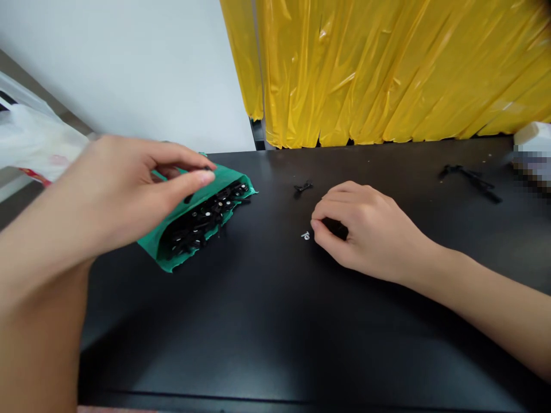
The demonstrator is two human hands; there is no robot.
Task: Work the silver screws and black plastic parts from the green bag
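Observation:
Over the green bag (pixel 226 179) at the left, my left hand (pixel 142 183) pinches a small black piece (pixel 207 168) between thumb and forefinger; most of it is hidden. Inside the bag's open mouth lie several black plastic parts (pixel 206 215) with silvery round spots. My right hand (pixel 357 223) rests low over the table with thumb and fingertips closed together. Whatever those fingertips hold, if anything, cannot be made out. Just left of them lie small silver screws (pixel 305 236). A small black part (pixel 303 187) sits a little farther back.
The black table (pixel 258 332) runs up to a white wall panel (pixel 172 69) and yellow plastic sheeting (pixel 365 69). More black parts (pixel 471 179) lie at the right, near a white object (pixel 534 140). A white plastic bag (pixel 37 135) is at the far left.

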